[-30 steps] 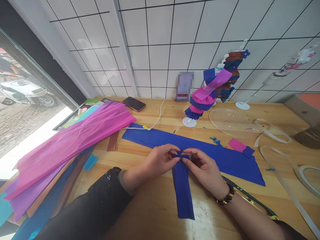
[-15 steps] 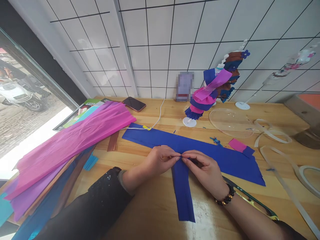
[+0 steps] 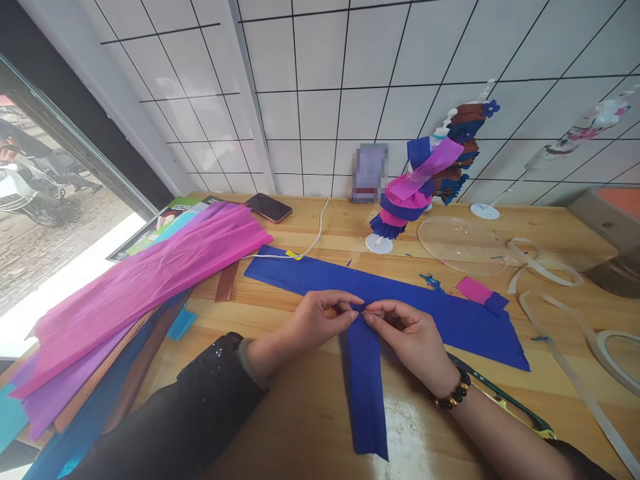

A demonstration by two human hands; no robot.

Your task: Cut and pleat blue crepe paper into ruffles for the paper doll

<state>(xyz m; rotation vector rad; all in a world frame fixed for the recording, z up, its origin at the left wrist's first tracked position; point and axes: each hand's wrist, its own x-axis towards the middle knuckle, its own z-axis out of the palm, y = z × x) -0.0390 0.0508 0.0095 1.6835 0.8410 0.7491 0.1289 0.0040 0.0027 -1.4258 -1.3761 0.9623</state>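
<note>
Both hands meet at the top end of a narrow blue crepe paper strip (image 3: 367,393), which hangs toward the table's front. My left hand (image 3: 325,317) pinches the strip's upper edge between thumb and fingertips. Close beside it, my right hand (image 3: 405,333) grips the same edge with thumb and index finger; a dark beaded bracelet circles that wrist. Behind the hands lies a wide blue paper sheet (image 3: 465,323) across the table. The exact folds between the fingertips are hidden.
Layered pink and purple crepe paper (image 3: 150,280) lies at left, near a phone (image 3: 270,208). A paper-wrapped stand (image 3: 405,200) rises at the back. A clear plastic disc (image 3: 463,247) and white tape (image 3: 575,347) are at right. Scissors (image 3: 500,393) lie beneath my right forearm.
The narrow strip's lower end has shifted slightly toward me and left. My left fingers have loosened and lifted a little at the pinch; my right hand stays nearly in place.
</note>
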